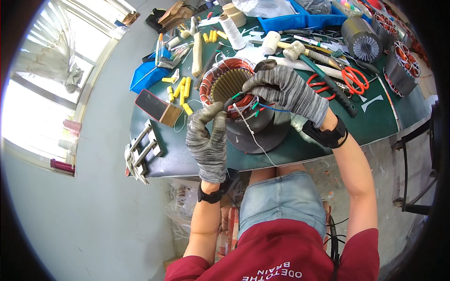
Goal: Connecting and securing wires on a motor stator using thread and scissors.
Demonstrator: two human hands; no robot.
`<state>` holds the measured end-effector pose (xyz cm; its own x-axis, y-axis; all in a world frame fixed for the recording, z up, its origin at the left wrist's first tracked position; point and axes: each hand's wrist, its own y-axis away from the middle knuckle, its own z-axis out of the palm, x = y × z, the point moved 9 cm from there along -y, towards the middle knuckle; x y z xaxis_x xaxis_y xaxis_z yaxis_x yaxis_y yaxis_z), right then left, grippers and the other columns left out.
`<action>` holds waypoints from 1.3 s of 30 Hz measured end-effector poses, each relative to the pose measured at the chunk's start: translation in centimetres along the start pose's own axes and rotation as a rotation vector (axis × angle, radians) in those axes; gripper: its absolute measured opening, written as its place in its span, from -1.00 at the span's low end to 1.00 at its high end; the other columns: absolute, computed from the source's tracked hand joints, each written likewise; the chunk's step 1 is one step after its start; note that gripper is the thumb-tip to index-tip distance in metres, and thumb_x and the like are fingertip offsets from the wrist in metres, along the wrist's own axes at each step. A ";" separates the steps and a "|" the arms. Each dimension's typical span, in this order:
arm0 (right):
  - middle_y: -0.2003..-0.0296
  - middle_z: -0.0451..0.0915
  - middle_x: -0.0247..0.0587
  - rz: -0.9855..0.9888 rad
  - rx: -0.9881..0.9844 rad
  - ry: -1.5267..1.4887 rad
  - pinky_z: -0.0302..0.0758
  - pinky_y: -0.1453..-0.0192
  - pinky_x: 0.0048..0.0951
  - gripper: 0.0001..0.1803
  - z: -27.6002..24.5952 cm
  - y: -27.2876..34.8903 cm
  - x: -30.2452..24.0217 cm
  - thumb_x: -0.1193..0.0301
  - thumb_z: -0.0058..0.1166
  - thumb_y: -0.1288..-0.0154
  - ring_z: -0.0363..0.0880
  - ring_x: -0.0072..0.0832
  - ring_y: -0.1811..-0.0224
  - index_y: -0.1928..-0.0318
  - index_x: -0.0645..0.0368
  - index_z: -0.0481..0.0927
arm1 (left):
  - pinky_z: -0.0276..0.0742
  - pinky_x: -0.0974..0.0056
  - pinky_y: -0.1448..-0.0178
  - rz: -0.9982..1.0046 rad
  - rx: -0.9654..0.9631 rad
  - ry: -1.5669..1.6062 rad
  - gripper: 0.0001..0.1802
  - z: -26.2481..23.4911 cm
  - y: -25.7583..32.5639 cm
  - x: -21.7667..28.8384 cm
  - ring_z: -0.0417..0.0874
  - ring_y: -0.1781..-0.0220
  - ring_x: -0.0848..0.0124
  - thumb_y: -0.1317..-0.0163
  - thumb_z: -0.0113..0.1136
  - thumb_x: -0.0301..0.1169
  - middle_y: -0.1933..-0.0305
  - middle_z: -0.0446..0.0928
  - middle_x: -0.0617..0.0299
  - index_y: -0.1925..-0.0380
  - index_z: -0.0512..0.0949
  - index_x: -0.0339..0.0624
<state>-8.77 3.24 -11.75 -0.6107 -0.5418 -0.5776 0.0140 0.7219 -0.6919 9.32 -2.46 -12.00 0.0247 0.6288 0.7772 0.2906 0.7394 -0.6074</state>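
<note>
In front of me a motor stator (206, 84) with red-orange windings and a ribbed bore rests on a round dark base (260, 136). My left hand (206, 138), in a grey striped glove, pinches the lower end of a dark sleeved lead wire (229, 101) at the stator's near rim. Gloved alike, my right hand (283, 91) is closed on the same lead from the other side; its fingertips partly hide the grip. Green sleeving shows between the two hands. Just below the right hand, a blue wire (276, 109) runs out, and a white cord (252, 132) hangs over the base.
Yellow tube pieces (186, 87) and a wood-ended block (159, 108) lie left; a metal frame (149, 144) sits at the left edge. A thread cone (232, 32), mallets (271, 43), red-handled scissors (355, 79) and blue bins (283, 22) crowd the back. More stators (361, 40) stand right.
</note>
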 end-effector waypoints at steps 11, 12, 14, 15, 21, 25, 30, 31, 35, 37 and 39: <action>0.33 0.58 -0.13 0.009 -0.017 0.026 0.43 0.07 -0.35 -0.79 0.1 0.1 0.2 0.33 0.08 -0.17 0.53 -0.26 0.23 0.18 0.06 0.59 | 0.41 0.38 0.05 0.047 0.007 0.008 -0.85 0.8 0.1 0.4 0.53 0.20 0.47 -0.08 0.17 -0.60 0.28 0.56 0.20 0.31 0.56 -0.26; 0.33 0.58 -0.13 -0.003 -0.027 0.008 0.43 0.07 -0.35 -0.79 0.2 0.1 0.2 0.33 0.08 -0.17 0.53 -0.26 0.23 0.18 0.06 0.59 | 0.41 0.38 0.05 0.023 0.000 0.011 -0.86 1.0 0.0 0.3 0.53 0.20 0.47 -0.09 0.17 -0.59 0.28 0.56 0.20 0.30 0.56 -0.26; 0.29 0.58 -0.17 -0.022 -0.027 0.014 0.43 0.05 -0.35 -0.78 0.1 0.1 0.3 0.32 0.08 -0.17 0.53 -0.26 0.21 0.18 0.07 0.59 | 0.42 0.41 0.09 -0.022 -0.007 0.012 -0.86 1.4 -0.2 0.3 0.53 0.22 0.50 -0.12 0.15 -0.57 0.28 0.56 0.21 0.29 0.55 -0.27; 0.29 0.58 -0.17 -0.021 -0.026 0.014 0.43 0.05 -0.35 -0.78 0.1 0.1 0.5 0.32 0.08 -0.17 0.53 -0.26 0.21 0.18 0.07 0.59 | 0.42 0.41 0.09 -0.022 -0.008 0.012 -0.86 1.5 -0.3 0.6 0.53 0.22 0.50 -0.12 0.15 -0.57 0.28 0.56 0.21 0.29 0.55 -0.27; 0.24 0.57 -0.18 -0.151 -0.051 -0.008 0.43 0.03 -0.34 -0.77 0.2 0.0 -0.6 0.31 0.08 -0.17 0.52 -0.25 0.18 0.17 0.09 0.58 | 0.40 0.54 0.20 -0.282 -0.206 0.171 -0.86 2.8 -1.4 0.1 0.46 0.33 0.65 -0.21 0.09 -0.50 0.33 0.54 0.31 0.25 0.53 -0.29; 0.30 0.56 -0.15 -0.014 -0.100 -0.010 0.42 0.03 -0.33 -0.80 0.4 -0.2 0.0 0.33 0.03 -0.20 0.51 -0.23 0.19 0.21 0.13 0.57 | 0.37 0.50 0.30 -0.172 -0.290 0.047 -0.88 3.7 -1.6 0.7 0.44 0.39 0.63 -0.16 0.13 -0.50 0.38 0.55 0.31 0.30 0.55 -0.27; 0.32 0.52 -0.09 -0.192 -0.107 0.061 0.41 0.04 -0.33 -0.79 -0.2 -0.3 -1.7 0.32 -0.01 -0.23 0.50 -0.23 0.19 0.22 0.18 0.53 | 0.40 0.36 0.19 0.353 -0.178 -0.361 -0.85 3.9 -1.5 4.2 0.52 0.23 0.39 0.01 0.22 -0.56 0.31 0.55 0.22 0.37 0.57 -0.20; 0.32 0.52 -0.09 -0.193 -0.102 0.066 0.41 0.04 -0.33 -0.79 -0.3 -0.4 -1.7 0.32 -0.01 -0.23 0.50 -0.23 0.19 0.22 0.18 0.53 | 0.40 0.36 0.19 0.399 -0.184 -0.354 -0.85 4.1 -1.3 4.5 0.52 0.23 0.39 0.01 0.22 -0.56 0.31 0.55 0.22 0.37 0.57 -0.20; 0.31 0.52 -0.12 0.137 -0.156 -0.145 0.42 0.02 -0.40 -0.78 -0.2 -0.4 1.6 0.34 -0.01 -0.25 0.50 -0.32 0.17 0.20 0.23 0.52 | 0.20 0.18 -0.26 0.209 -0.186 -0.050 -0.89 4.1 -1.2 2.2 0.53 0.17 0.38 -0.03 0.18 -0.56 0.28 0.56 0.20 0.39 0.55 -0.20; 0.28 0.53 -0.12 0.095 -0.154 -0.191 0.42 0.01 -0.41 -0.78 -0.4 -0.4 1.5 0.36 0.00 -0.25 0.51 -0.33 0.17 0.17 0.22 0.53 | 0.13 0.11 -0.31 0.239 -0.163 -0.118 -0.90 4.1 -1.0 1.7 0.55 0.20 0.38 -0.04 0.17 -0.55 0.32 0.57 0.22 0.40 0.55 -0.17; 0.25 0.54 -0.12 0.011 -0.171 -0.100 0.42 0.00 -0.41 -0.78 -0.6 -0.3 1.0 0.38 0.01 -0.24 0.51 -0.34 0.16 0.15 0.22 0.53 | 0.12 0.09 -0.31 0.289 -0.173 -0.148 -0.90 4.3 -0.9 1.3 0.56 0.21 0.37 -0.04 0.17 -0.54 0.33 0.58 0.24 0.40 0.55 -0.15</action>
<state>-9.80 2.72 -11.85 -0.5289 -0.5678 -0.6307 -0.1201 0.7858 -0.6067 4.95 -1.31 -11.14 -0.0057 0.8432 0.5375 0.4499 0.4822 -0.7517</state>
